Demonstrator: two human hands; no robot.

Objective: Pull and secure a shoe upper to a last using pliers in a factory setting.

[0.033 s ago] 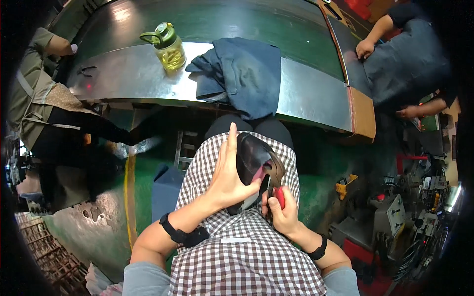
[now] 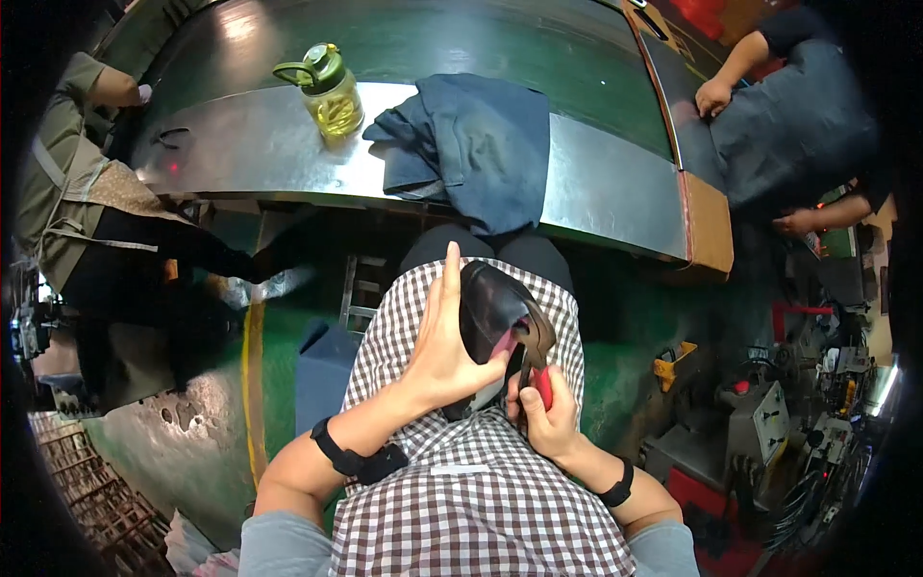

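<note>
On my lap rests a black leather shoe (image 2: 492,296), its opening toward my right side and a pinkish edge showing there. My left hand (image 2: 445,348) holds it from the left, long fingers stretched up along its side and thumb pressed on the pinkish edge. The red-handled pincers (image 2: 536,338) are gripped in my right hand (image 2: 550,419). Their dark curved jaws meet the shoe's right edge. The exact bite of the jaws is hidden. A checked apron (image 2: 481,524) covers my lap under the shoe.
Ahead stands a green-topped bench (image 2: 461,38) with a metal edge, carrying a green bottle (image 2: 333,101) and a folded blue cloth (image 2: 481,144). One person (image 2: 87,183) is at the left, another (image 2: 793,125) at the right. Machinery (image 2: 760,423) stands low on the right.
The pincers in my right hand have turned slightly at the shoe's edge. My left hand keeps its hold.
</note>
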